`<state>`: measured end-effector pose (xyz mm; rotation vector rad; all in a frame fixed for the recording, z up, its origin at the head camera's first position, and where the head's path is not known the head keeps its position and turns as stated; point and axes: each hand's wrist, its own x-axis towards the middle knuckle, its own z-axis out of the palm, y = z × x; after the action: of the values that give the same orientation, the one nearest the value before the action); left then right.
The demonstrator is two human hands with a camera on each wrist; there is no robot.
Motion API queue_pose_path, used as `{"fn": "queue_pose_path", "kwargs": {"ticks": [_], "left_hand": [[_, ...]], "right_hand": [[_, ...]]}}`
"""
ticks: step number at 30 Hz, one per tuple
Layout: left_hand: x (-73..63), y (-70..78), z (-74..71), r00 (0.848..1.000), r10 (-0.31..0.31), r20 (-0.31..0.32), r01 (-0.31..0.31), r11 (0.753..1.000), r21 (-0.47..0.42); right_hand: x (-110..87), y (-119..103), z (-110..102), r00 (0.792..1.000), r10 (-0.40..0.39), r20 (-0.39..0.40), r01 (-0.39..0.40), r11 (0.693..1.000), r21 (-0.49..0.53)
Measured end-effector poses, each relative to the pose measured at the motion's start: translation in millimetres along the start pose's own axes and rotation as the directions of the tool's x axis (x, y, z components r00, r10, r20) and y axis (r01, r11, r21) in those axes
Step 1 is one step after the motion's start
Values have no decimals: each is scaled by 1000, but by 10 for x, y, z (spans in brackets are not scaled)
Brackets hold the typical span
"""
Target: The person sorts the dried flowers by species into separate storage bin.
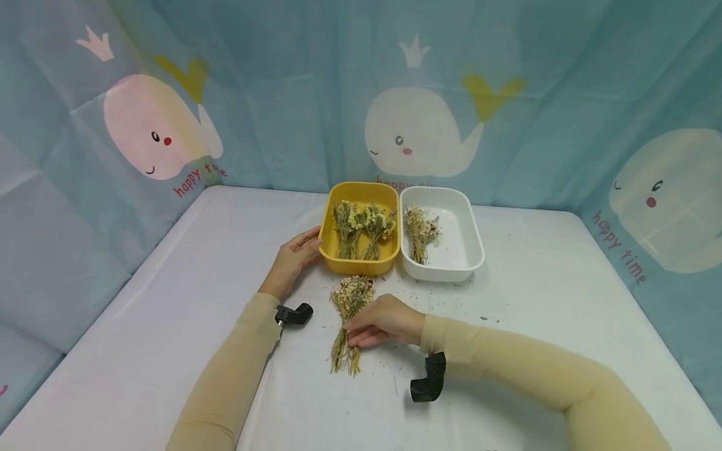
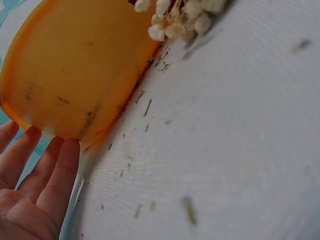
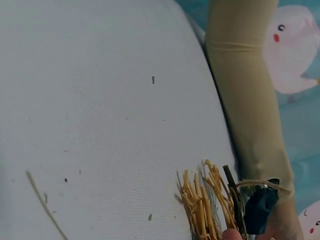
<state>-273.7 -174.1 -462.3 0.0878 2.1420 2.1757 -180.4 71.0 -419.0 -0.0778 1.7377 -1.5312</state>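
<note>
In the head view my right hand point(image 1: 383, 321) pinches the stems of a dried flower bunch point(image 1: 352, 297), whose pale heads point toward the yellow box point(image 1: 361, 266). Cut stem ends point(image 3: 202, 210) of that bunch show low in the right wrist view, beside one fingertip. My left hand point(image 1: 293, 260) touches the box's left side; in the left wrist view its fingers point(image 2: 62, 165) lie fairly straight against the yellow wall. Inside the box are two bunches with yellowish heads point(image 1: 376, 224). One more dried bunch point(image 1: 418, 233) lies along the left side of the white box point(image 1: 442, 274).
The two boxes stand side by side near the back of the white-covered table point(image 1: 541, 282). Plant crumbs point(image 1: 489, 319) are scattered over the cloth, with a loose stem point(image 3: 45, 205) in the right wrist view. A blue whale-print curtain point(image 1: 293, 94) surrounds the table.
</note>
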Motion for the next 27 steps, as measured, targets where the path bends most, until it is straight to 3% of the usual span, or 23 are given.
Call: {"fn": "queue_pose_path", "kwargs": {"ticks": [6,11,27], "left_hand": [[9,-36,5,1000,-8,11,8,1000,2],[9,-25,4,1000,6,8,-6,1000,8],[4,-1,-6,1000,0,20,0,1000,-12]], "right_hand": [[33,1,52,999,15,-41,-16,1000,-23],[106,12,87,997,-18,-76,13,998,-58],[140,44,91,997,-25,-74,23,999,-29]]}}
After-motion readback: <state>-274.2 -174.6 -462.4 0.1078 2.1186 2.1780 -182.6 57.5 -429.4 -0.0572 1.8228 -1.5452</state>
